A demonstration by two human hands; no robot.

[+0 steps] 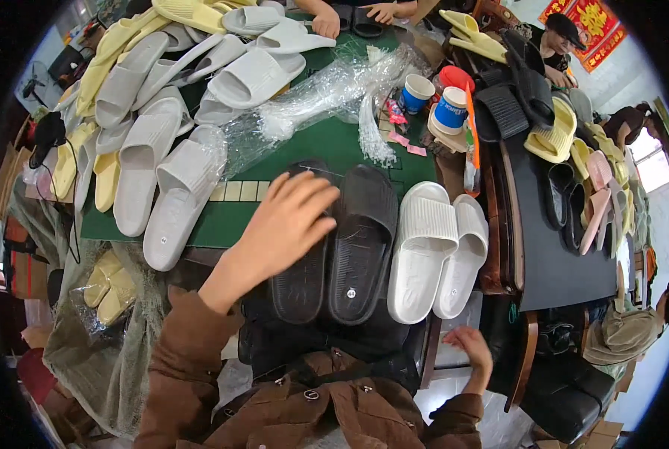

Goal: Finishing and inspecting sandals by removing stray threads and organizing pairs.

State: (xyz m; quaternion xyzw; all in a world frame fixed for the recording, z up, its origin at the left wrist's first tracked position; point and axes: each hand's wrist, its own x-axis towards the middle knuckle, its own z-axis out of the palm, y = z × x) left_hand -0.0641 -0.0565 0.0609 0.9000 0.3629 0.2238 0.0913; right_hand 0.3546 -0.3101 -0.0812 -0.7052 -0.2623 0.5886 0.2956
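My left hand [286, 224] rests flat with fingers spread on the left one of a pair of black slide sandals [360, 239] lying side by side on the near edge of the green table [327, 146]. Right beside them lies a pair of white slide sandals [431, 251]. Down below the table's edge, my right hand [475, 353] hangs near my lap with fingers loosely curled and nothing visibly in it. Brown sleeves cover both of my forearms.
Grey sandals [151, 153] and yellow ones [110, 52] pile up at the left. Clear plastic bags [327, 93] and two paper cups [435, 101] sit mid-table. A dark table [551, 262] on the right holds black, yellow and pink sandals. Other people's hands [327, 22] work at the far edge.
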